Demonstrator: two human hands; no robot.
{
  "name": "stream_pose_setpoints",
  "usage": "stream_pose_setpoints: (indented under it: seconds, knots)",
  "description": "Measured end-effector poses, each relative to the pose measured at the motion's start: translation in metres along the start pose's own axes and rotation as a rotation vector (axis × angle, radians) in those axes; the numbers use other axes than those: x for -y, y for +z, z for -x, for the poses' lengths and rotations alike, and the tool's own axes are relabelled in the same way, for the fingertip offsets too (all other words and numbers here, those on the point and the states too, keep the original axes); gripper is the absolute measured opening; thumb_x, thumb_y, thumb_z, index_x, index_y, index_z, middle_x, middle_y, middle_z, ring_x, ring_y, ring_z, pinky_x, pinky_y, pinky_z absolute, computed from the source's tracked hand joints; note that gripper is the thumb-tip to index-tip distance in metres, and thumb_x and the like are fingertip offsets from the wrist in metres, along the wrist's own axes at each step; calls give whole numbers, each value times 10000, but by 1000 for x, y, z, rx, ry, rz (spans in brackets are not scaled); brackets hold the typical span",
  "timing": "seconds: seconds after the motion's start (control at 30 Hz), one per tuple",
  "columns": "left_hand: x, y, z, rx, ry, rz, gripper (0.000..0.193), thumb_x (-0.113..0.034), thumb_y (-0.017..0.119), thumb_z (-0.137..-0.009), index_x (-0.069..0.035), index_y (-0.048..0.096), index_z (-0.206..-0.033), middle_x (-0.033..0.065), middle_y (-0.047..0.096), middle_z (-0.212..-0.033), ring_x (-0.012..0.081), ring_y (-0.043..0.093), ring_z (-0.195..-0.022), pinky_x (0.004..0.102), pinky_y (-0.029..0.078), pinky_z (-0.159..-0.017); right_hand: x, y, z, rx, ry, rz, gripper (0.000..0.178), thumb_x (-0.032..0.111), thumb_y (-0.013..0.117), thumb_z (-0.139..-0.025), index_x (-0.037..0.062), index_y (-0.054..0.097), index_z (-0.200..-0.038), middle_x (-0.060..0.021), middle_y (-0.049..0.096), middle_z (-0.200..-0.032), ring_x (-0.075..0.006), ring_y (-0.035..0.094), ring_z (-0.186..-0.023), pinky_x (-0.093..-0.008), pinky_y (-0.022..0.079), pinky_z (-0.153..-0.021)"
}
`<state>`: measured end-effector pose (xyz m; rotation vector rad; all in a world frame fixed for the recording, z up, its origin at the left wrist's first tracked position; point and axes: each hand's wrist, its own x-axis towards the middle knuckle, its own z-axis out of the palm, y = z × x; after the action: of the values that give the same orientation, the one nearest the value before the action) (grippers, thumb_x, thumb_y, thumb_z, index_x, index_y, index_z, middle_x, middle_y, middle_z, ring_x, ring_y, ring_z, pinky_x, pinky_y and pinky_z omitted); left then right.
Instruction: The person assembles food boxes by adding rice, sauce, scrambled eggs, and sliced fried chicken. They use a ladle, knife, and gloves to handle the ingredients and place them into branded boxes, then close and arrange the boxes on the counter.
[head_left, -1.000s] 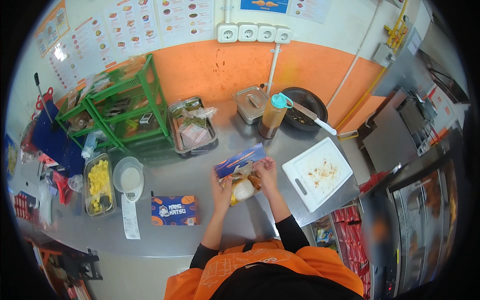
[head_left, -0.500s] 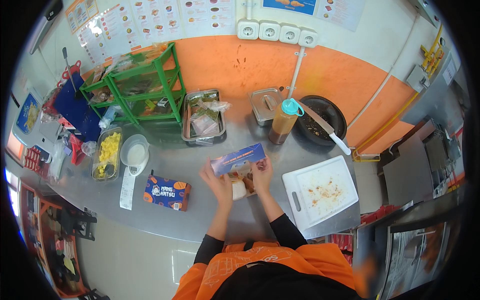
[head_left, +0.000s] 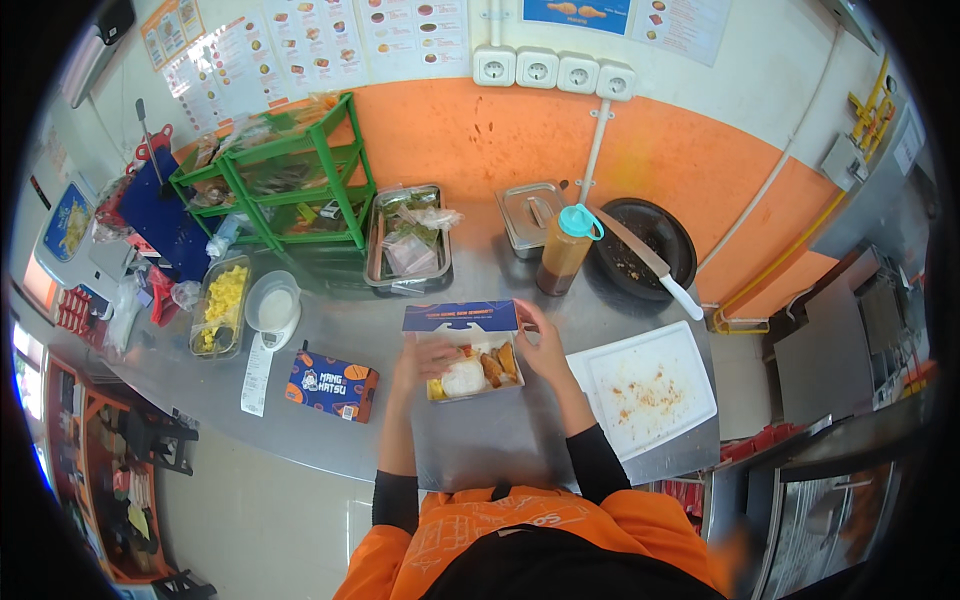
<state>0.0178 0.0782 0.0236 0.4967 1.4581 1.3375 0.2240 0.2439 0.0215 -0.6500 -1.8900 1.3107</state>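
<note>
An open cardboard food box (head_left: 461,398) sits on the steel counter in front of me, its blue printed lid (head_left: 460,317) raised at the back. Inside are a mound of white rice (head_left: 463,378), browned fried pieces (head_left: 497,366) and something yellow at the near left corner. My left hand (head_left: 424,360), slightly blurred, reaches across the box's left side with fingers stretched out over the food. At the lid's right edge, my right hand (head_left: 541,346) grips the box, fingertips at the upper corner.
A closed blue box (head_left: 333,386) lies to the left, near a receipt (head_left: 255,380), a white tub (head_left: 273,305) and a tray of yellow food (head_left: 221,310). Right are a cutting board (head_left: 645,385), a sauce bottle (head_left: 566,255) and a knife (head_left: 655,265) across a dark mortar (head_left: 640,215).
The box now rests lower and flatter, its lid tipped back so the food shows. My left hand has shifted left and down off the lid; my right hand has moved slightly right.
</note>
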Motion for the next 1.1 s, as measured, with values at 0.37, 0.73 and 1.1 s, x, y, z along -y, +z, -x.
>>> stream_pose_setpoints:
  seconds: [0.37,0.73,1.1]
  knots:
    - [28,4,34,-183,27,667,760,-566,527,-846,57,454,-1275,151,534,-1253,261,512,-1180,414,359,-1035,-3,-2,73,141,-372,493,515,-27,651,-674,66,542,-1168,-126,511,-1307,-344,543,-1118,-428,444,-948]
    - [61,-1,36,-637,93,-1125,629,-532,590,-848,44,584,-1101,242,625,-998,388,621,-875,423,492,-782,-26,10,94,161,-470,691,565,-22,662,-648,94,559,-1191,-133,506,-1307,-344,547,-1104,-403,485,-898]
    - [89,-10,26,-398,431,-625,396,-314,513,-958,28,573,-1148,212,580,-1073,335,563,-986,386,448,-845,-34,61,108,-60,289,616,517,397,439,-968,-26,510,-1256,-216,480,-1202,-350,398,-1175,-418,294,-1030]
